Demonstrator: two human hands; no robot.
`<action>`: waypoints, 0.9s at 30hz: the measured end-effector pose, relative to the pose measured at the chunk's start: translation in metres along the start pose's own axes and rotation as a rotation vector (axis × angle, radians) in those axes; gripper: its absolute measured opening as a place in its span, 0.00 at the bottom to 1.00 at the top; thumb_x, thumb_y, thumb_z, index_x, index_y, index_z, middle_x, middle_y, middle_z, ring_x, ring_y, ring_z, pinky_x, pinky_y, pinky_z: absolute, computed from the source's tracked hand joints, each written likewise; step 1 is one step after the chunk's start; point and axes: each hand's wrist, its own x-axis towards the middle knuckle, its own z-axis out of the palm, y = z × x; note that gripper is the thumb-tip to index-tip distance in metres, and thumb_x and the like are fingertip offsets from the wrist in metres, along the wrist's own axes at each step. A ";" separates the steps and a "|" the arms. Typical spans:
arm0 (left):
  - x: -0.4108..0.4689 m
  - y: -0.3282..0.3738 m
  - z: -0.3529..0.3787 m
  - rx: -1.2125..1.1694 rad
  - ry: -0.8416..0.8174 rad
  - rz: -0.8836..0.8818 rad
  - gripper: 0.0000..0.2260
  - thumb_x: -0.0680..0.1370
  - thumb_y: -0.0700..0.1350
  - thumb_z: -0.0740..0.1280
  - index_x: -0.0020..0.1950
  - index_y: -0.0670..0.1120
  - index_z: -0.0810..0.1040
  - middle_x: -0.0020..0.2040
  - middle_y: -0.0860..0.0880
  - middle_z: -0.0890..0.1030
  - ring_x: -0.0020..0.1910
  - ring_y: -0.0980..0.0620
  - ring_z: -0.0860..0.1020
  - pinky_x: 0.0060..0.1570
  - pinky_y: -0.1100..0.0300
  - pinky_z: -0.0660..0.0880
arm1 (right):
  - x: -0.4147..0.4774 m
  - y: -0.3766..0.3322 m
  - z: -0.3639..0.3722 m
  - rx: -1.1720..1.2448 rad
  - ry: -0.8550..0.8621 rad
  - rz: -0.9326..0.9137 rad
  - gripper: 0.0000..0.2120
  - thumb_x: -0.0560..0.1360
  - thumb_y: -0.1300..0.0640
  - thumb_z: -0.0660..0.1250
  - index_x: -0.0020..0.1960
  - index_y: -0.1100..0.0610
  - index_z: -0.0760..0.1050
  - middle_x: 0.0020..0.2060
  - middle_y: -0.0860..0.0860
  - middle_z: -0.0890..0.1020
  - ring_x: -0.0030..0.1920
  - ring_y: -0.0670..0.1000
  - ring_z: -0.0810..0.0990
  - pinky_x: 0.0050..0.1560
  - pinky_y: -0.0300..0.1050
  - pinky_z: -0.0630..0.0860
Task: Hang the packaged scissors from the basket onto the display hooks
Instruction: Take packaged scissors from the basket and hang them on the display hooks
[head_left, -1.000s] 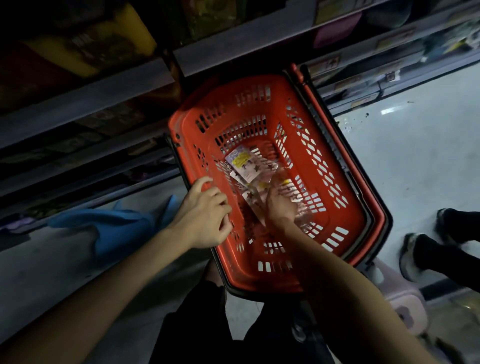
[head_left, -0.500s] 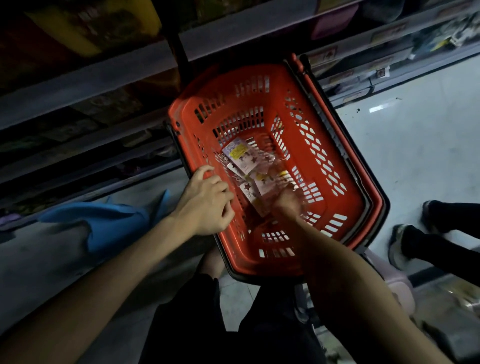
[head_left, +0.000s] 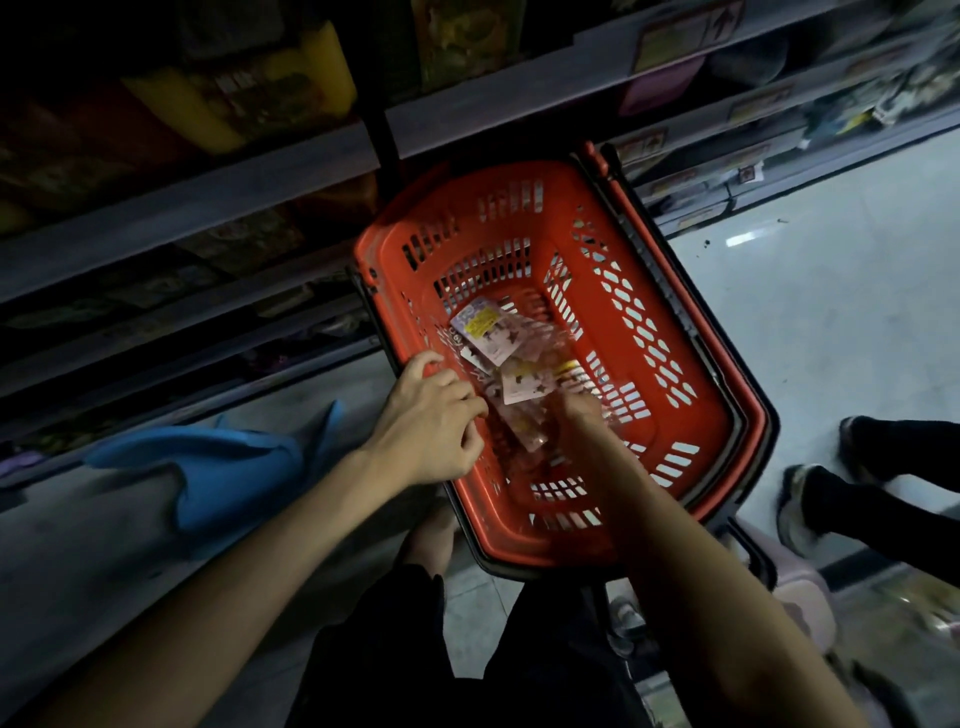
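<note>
An orange-red shopping basket (head_left: 719, 374) stands on the floor in front of the shelves. Several clear packets of scissors (head_left: 485, 332) with pale printed cards lie in a loose pile on its bottom. My left hand (head_left: 431, 421) is at the basket's left rim, thumb on the edge and fingers curled over it. My right hand (head_left: 582, 410) reaches down inside the basket, and its fingers close on one packet (head_left: 524, 387) in the pile. Its fingertips are hidden among the packets. No display hooks are in view.
Dark shop shelves (head_left: 291, 171) with price labels run along the top and left. A blue cloth-like thing (head_left: 208, 467) lies on the floor at left. Another person's dark shoes (head_left: 810, 499) stand at right, beside a pale pink stool (head_left: 800, 597). My knees are below.
My right hand has shifted slightly within the pile, and the packets have moved a little. My left hand has stayed at the basket's rim.
</note>
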 end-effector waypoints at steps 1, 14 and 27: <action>0.000 0.000 0.000 -0.014 0.004 -0.006 0.21 0.75 0.56 0.58 0.58 0.53 0.86 0.51 0.54 0.87 0.54 0.51 0.82 0.74 0.45 0.62 | -0.007 -0.006 -0.003 0.063 -0.029 0.000 0.07 0.74 0.58 0.70 0.46 0.62 0.80 0.34 0.56 0.84 0.31 0.53 0.82 0.32 0.44 0.78; 0.003 0.001 -0.018 -0.324 0.035 -0.048 0.44 0.73 0.70 0.66 0.85 0.61 0.53 0.81 0.56 0.64 0.78 0.54 0.65 0.77 0.51 0.57 | -0.156 -0.068 -0.046 0.391 -0.461 -0.031 0.04 0.78 0.68 0.60 0.47 0.65 0.74 0.36 0.58 0.71 0.34 0.52 0.73 0.31 0.42 0.81; 0.034 -0.007 -0.019 -0.678 0.346 -0.459 0.09 0.82 0.54 0.69 0.48 0.50 0.78 0.37 0.55 0.79 0.35 0.55 0.79 0.34 0.61 0.71 | -0.085 -0.064 -0.031 -0.022 -0.251 -0.336 0.15 0.84 0.52 0.63 0.61 0.62 0.78 0.43 0.58 0.86 0.40 0.53 0.85 0.36 0.44 0.81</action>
